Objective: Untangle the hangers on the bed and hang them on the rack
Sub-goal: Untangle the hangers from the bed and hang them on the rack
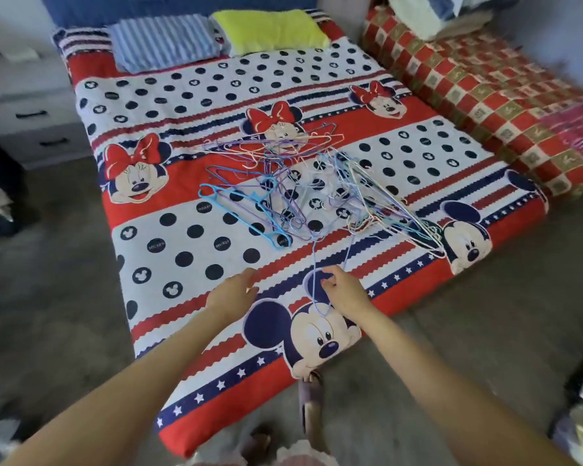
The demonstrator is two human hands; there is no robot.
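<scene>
Many thin hangers lie knotted in a pile (303,186) on the bed (189,264), beyond our grip. Our right hand (345,292) pinches one lilac wire hanger (317,264), whose far end runs into the heap; our left hand (231,290) hovers beside it, fingers relaxed, holding nothing. No rack shows. If we pull now, we judge the far end may snag and drag the whole tangle toward us, tightening it or bending the wire, since nothing pins the pile.
</scene>
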